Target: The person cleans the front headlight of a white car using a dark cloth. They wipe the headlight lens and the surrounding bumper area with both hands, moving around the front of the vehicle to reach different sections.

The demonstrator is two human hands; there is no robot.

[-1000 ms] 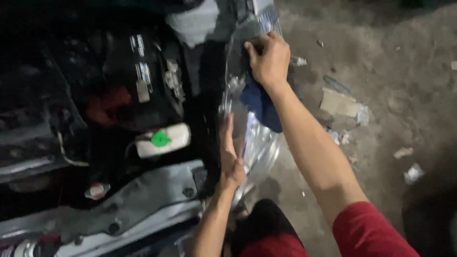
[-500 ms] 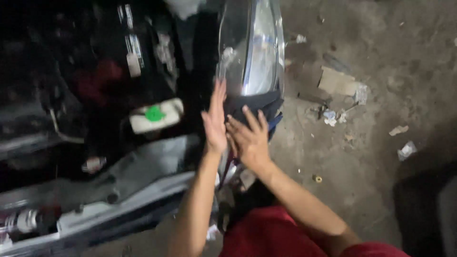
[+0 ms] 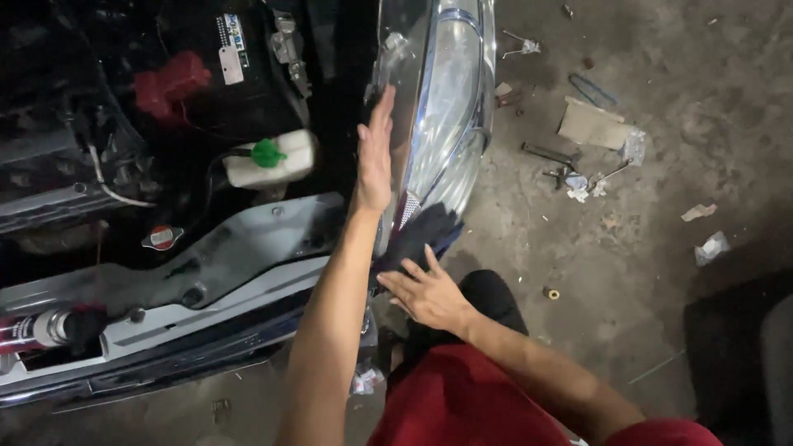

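Observation:
A clear car headlight (image 3: 450, 99) sits at the corner of an open engine bay. My left hand (image 3: 375, 153) lies flat against the inner edge of the headlight, fingers straight and together. A dark blue cloth (image 3: 421, 235) lies at the lower end of the headlight. My right hand (image 3: 425, 289) rests open just below that cloth, fingertips touching its edge. Neither hand grips anything.
In the engine bay are a black battery with a red terminal cover (image 3: 173, 78), a white reservoir with a green cap (image 3: 268, 157) and a grey front crossmember (image 3: 215, 256). Tools (image 3: 549, 157), cardboard (image 3: 591, 124) and paper scraps litter the concrete floor on the right.
My right hand has come down from the top of the headlight to its lower end beside the cloth. My left hand has slid up along the headlight's inner edge.

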